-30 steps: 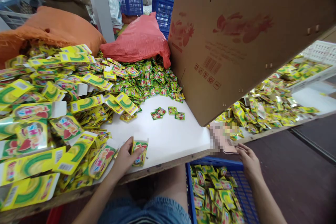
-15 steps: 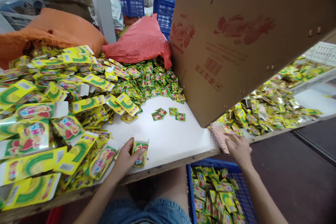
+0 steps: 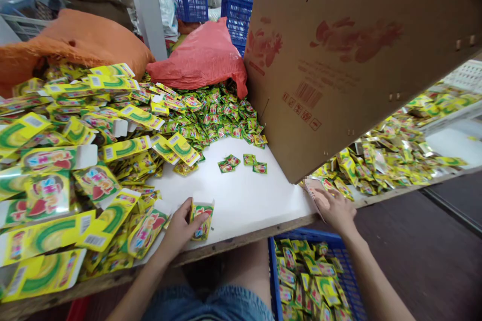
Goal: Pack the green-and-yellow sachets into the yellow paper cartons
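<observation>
**Right hand [image 3: 337,211] shifted inward over a flat phone-like object [image 3: 317,196]; left hand [image 3: 181,229] unchanged around a small box [image 3: 202,221]**

Half a second earlier, the right hand lay slightly farther out; its fingers now spread across the phone-like object at the table's corner. Whether they grip it or merely touch it cannot be told. The left hand's grip is narrow, closed on the small box: the thumb lies across the printed front, the other fingers being largely hidden. The box stands just above the near edge of the white table [image 3: 244,200].

Left of this grip lies a heap of yellow cartons [image 3: 52,230], nearly reaching the wrist. Beyond the grip, slightly to its right, four loose sachets [image 3: 229,163] rest in two pairs. Farther beyond is a mound of green sachets [image 3: 226,115], with a red sack [image 3: 199,60] behind it. Between the two hands, but farther off, a large cardboard carton [image 3: 320,80] leans to the right over the table. Below the right hand, a blue crate [image 3: 345,272] holds more yellow packets [image 3: 309,281]. Beyond the right hand, foil packets [image 3: 380,158] cover another surface.
</observation>
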